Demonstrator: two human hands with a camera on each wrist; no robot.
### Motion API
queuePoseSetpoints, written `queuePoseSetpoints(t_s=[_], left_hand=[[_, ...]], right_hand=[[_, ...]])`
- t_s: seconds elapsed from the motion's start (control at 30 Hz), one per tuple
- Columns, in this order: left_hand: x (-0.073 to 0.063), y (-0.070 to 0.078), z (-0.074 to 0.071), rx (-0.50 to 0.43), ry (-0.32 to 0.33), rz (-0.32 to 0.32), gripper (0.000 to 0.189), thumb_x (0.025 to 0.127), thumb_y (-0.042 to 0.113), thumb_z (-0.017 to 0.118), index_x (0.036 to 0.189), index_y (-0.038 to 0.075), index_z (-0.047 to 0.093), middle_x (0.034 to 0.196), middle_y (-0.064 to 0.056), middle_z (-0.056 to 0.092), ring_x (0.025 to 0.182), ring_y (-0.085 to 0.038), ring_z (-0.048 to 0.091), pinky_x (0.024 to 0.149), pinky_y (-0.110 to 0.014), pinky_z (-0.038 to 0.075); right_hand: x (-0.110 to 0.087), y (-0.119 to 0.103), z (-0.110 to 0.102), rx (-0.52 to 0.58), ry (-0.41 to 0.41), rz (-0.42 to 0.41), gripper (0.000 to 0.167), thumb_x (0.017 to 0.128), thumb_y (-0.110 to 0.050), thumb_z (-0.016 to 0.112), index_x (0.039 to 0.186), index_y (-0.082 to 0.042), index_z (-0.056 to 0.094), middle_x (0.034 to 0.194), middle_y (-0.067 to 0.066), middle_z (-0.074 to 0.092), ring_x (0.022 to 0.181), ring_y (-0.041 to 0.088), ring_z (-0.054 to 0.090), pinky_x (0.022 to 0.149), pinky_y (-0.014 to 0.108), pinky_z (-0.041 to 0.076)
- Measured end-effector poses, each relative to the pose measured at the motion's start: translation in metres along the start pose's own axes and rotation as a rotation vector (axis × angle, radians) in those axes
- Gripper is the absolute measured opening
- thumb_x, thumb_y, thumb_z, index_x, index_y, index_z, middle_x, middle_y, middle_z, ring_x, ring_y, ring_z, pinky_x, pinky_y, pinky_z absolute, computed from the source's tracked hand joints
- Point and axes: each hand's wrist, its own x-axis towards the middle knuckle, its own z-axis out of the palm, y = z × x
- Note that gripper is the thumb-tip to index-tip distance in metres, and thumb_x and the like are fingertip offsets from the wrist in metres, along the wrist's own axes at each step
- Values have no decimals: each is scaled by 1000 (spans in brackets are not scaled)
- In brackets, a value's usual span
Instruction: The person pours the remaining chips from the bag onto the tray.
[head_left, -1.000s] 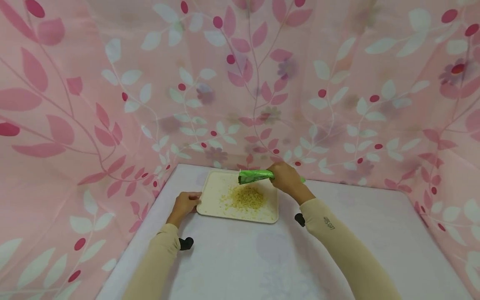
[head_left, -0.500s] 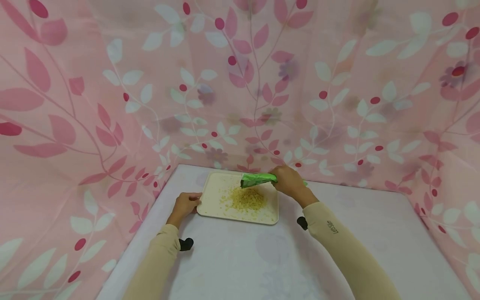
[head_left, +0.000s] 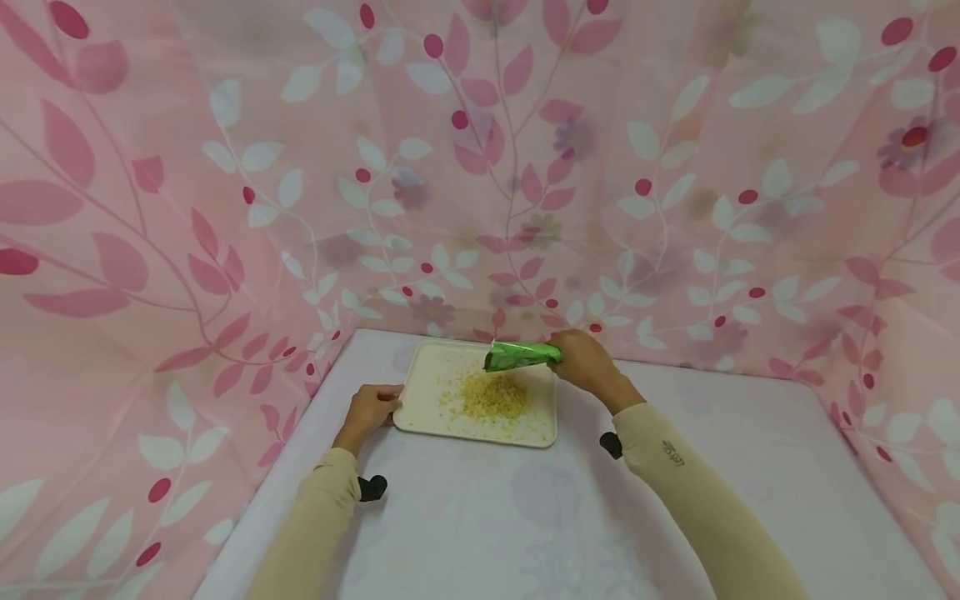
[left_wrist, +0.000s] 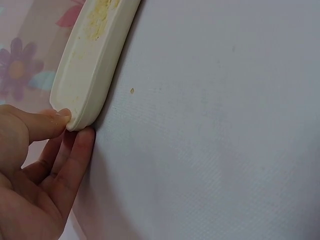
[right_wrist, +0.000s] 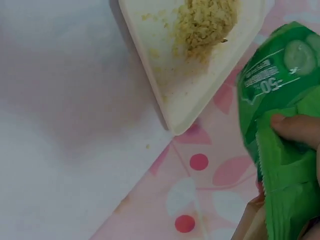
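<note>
A cream tray (head_left: 435, 375) lies toward the back of the table. My left hand (head_left: 371, 407) pinches its left edge, thumb (left_wrist: 50, 124) on top of the rim and fingers beneath. On the tray is a loose heap of pale yellow crumbs (head_left: 495, 396), scattered thinner toward the rim. My right hand (head_left: 583, 360) grips a green snack bag (head_left: 521, 356) by its crumpled end, holding it tilted above the heap with the mouth pointing left. In the right wrist view the thumb presses into the folded bag (right_wrist: 280, 80), which carries printed lettering.
A pale cloth covers the table (head_left: 480, 525). Pink floral curtains (head_left: 517, 167) rise behind it and on both sides, close behind the tray. A stray crumb (left_wrist: 132, 90) lies on the cloth near the tray, seen in the left wrist view.
My right hand has shifted slightly to the right with the green snack bag, which stays tilted over the crumbs. The left hand and the tray have kept their places.
</note>
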Motion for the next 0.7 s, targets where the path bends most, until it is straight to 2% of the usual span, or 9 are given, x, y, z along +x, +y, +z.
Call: queuePoseSetpoints(t_s=[0.07,0.13,0.23,0.3,0.37,0.47,0.57,0.63,0.7], left_hand=[[0,1,-1,2,-1,-1,37,87,-2,68,123,1,67,98,-15,67,65,-13,62,55,-27,56],[0,2,-1,2,4,-1,37,86,-2,68,123,1,67,98,-15,67,65,-13,62,55,-27,56],[0,1,0,-3,4,3,37,86,-2,68,123,1,67,100,-16,66,66,-13,62,56,-27,56],[0,0,0,-7,-2,0,37,86,-2,68,124,0,66,100,-16,66,66,-13,63,56,-28,57],[0,0,0,-14,-6,-4,37,87,-3,68,124,0,66,101,-16,66,67,-13,63,56,-28,57],[-1,0,0,-22,-8,-9,37,87,-3,68,124,1,66,101,-16,65,68,-13,63,57,-28,57],[0,1,-1,-16,-8,-8,37,87,-2,68,124,1,66,100,-15,65,68,-13,63,57,-27,57],[0,1,-1,-11,-7,-14,37,87,-1,68,124,2,66,100,-15,65,68,-13,62,57,-27,57],[0,1,-1,-8,-6,-15,37,88,-1,68,125,2,66,101,-15,65,68,-13,62,57,-27,56]], right_hand=[[1,0,-2,81,26,-17,14,79,-10,81,91,-10,73,82,-2,68,76,17,60,69,36,51],[2,0,-5,102,35,-38,19,78,-9,81,96,-9,74,88,0,70,79,19,62,72,38,52],[3,2,-9,-1,3,-62,10,78,-2,77,82,-10,71,77,-1,64,74,20,58,66,36,50],[3,3,-9,-107,-26,-70,19,77,1,74,71,-13,63,69,-3,57,70,20,54,62,35,46],[2,5,-9,-160,-45,-76,25,77,2,72,67,-15,58,66,-3,53,69,20,52,61,34,44],[1,5,-9,-120,-37,-52,22,79,-3,74,70,-15,59,68,-3,55,70,21,52,61,35,44],[1,4,-11,-30,0,-44,10,80,-7,78,84,-12,69,78,-2,64,76,20,57,68,36,48],[2,4,-12,12,13,-44,14,79,-8,79,92,-10,73,85,-1,67,80,21,59,71,38,50],[2,4,-13,-33,2,-44,12,79,-4,77,88,-11,73,83,0,66,79,21,60,69,38,51]])
